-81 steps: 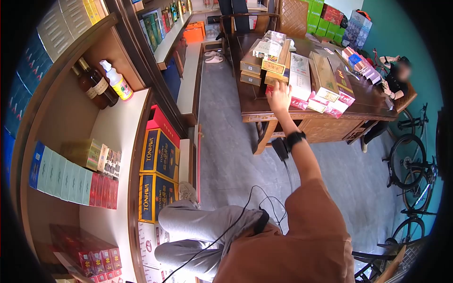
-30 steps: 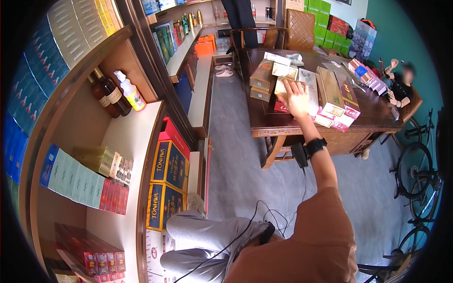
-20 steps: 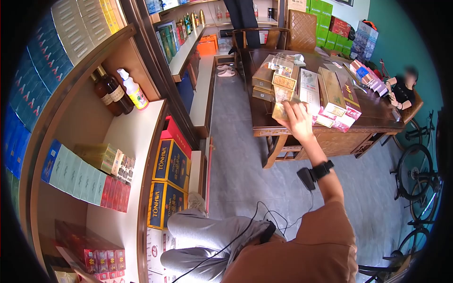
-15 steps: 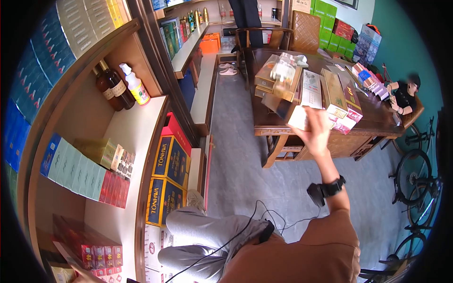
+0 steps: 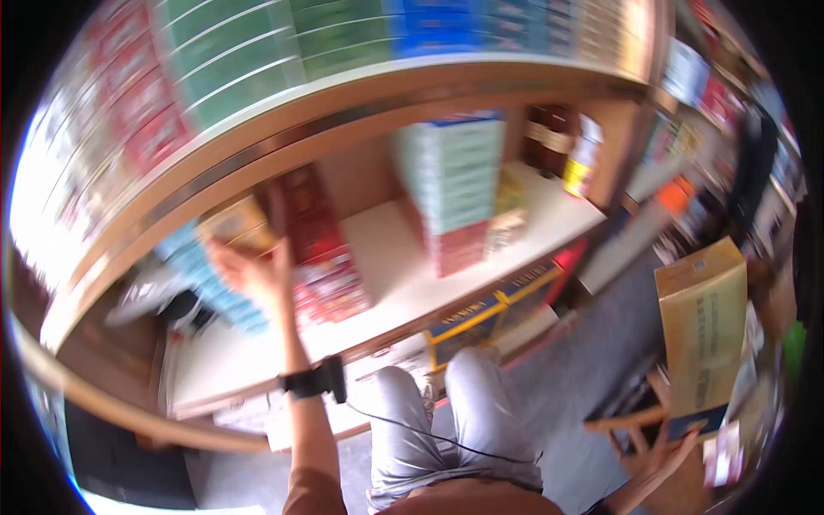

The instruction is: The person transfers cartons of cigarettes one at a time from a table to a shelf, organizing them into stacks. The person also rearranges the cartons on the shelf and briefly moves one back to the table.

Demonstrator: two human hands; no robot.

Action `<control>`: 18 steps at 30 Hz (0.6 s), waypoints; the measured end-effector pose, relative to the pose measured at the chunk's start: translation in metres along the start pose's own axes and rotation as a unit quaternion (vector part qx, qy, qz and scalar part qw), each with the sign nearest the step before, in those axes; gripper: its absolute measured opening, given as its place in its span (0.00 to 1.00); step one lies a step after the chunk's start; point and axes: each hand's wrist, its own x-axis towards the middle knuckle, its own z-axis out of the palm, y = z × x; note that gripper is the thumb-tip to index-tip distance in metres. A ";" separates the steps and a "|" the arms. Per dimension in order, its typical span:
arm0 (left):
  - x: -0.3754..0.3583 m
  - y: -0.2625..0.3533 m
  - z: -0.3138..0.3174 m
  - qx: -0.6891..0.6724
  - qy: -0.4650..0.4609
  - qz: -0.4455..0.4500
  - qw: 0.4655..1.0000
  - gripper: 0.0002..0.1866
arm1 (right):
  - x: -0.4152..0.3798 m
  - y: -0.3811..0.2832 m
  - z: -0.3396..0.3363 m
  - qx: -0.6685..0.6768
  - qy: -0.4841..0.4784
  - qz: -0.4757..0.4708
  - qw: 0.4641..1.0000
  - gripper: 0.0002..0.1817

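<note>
My left hand [image 5: 256,276] is up at the shelf, its thumb and fingers spread around the front of a small tan carton [image 5: 238,225]. Motion blur softens the grip. That carton sits high, just above a stack of light-blue cartons [image 5: 193,270] and beside stacked red cartons [image 5: 322,236]. At the lower right, my right hand [image 5: 668,459] grips the lower end of a long tan-gold box [image 5: 708,335] with a dark end. The box stands tilted, close to the table side.
Pale green cartons [image 5: 463,176] rise on the same shelf, near brown bottles [image 5: 548,137] and a white spray bottle [image 5: 584,154]. Stacked cartons fill the upper shelf [image 5: 412,73]. Blue-yellow boxes [image 5: 468,326] sit below. A wooden chair or stool frame [image 5: 631,421] stands at right.
The view has swung left toward the shelves. My right hand, earlier over the boxes on the table, now holds the long tan-gold box upright at the right. My left hand shows more fully.
</note>
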 end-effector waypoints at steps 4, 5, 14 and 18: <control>0.000 -0.001 -0.001 -0.011 -0.012 -0.026 1.000 0.57 | -0.041 0.068 0.040 -0.089 -0.197 -0.043 0.975 0.32; 0.000 0.000 -0.002 -0.001 -0.012 -0.033 0.999 0.58 | -0.053 0.077 0.053 -0.106 -0.250 -0.078 0.959 0.32; -0.002 -0.004 -0.001 -0.035 0.012 -0.014 0.999 0.55 | -0.171 0.074 0.246 0.055 -0.515 -0.392 0.760 0.32; -0.001 -0.005 -0.002 -0.043 0.010 -0.029 0.999 0.55 | -0.195 0.069 0.291 0.058 -0.509 -0.562 0.649 0.17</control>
